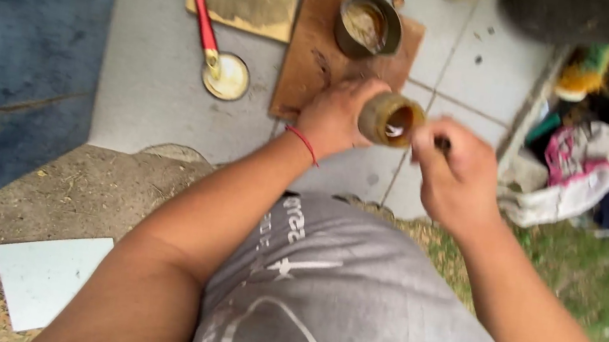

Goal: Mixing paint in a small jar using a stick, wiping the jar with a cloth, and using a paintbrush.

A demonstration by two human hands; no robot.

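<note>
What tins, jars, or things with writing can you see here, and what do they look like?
Small round jar, brown-smeared, open mouth, held in left hand, close to right hand.
Round metal tin, open, yellowish inside, on brown wooden board.
Round yellowish lid on grey tiles, under red-handled brush.
White flat rectangular sheet, on dirt, lower left.

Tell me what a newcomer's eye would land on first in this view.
Probably the small jar at centre, tipped with its mouth toward the camera, gripped by the left hand while the right hand pinches something dark at its rim. Behind them, an open paint-smeared can sits on a brown board, and a red-handled brush rests on a round lid on the grey tiles.
</note>
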